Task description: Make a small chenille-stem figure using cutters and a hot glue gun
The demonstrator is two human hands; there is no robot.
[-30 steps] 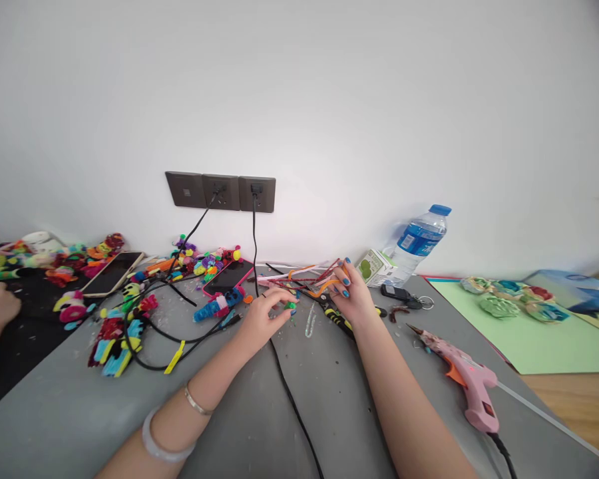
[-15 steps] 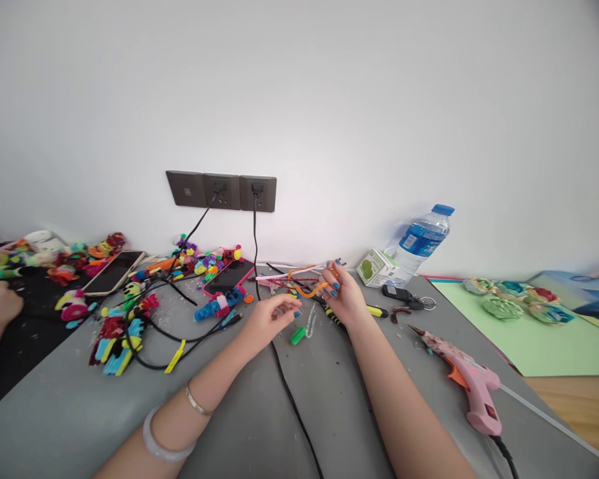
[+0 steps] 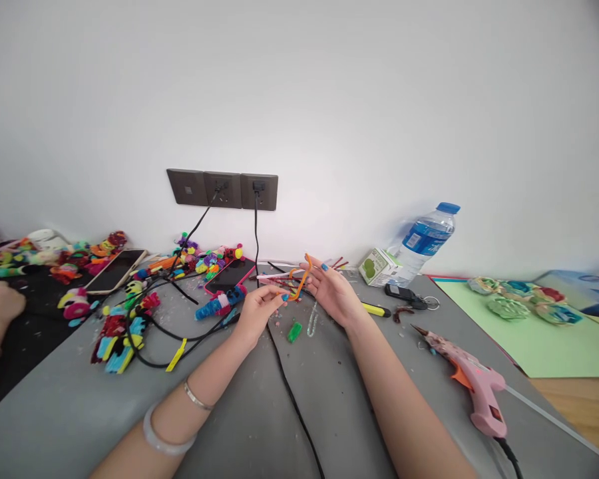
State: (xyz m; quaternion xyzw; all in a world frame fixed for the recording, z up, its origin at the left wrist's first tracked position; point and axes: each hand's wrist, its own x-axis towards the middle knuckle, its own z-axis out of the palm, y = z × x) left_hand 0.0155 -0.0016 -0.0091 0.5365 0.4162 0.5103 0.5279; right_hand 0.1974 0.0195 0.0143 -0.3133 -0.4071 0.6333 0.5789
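Observation:
An orange pipe cleaner (image 3: 302, 285), bent into a curve, spans the gap between my hands above the grey tabletop. Its lower end is pinched between the thumb and fingers of my left hand (image 3: 257, 311). My right hand (image 3: 333, 293) has its fingers stretched out and loosely apart, with the upper end of the pipe cleaner against its fingertips. Under the hands lie a small green piece (image 3: 294, 332) and a clear twisted strip (image 3: 312, 320). Dark red and pink pipe cleaners (image 3: 337, 263) lie behind my right hand, partly covered by it.
A pink glue gun (image 3: 472, 379) lies at right, near keys (image 3: 413, 297), a small box (image 3: 379, 267) and a water bottle (image 3: 426, 243). Black cables (image 3: 287, 386) cross the table. Colourful pipe-cleaner figures (image 3: 122, 336) and phones (image 3: 117, 271) fill the left. Another person's hand (image 3: 0, 309) is at far left.
My left hand has closed on the orange pipe cleaner's lower end. The fingers of my right hand have loosened and spread, and the pipe cleaner has come away from the pink strips.

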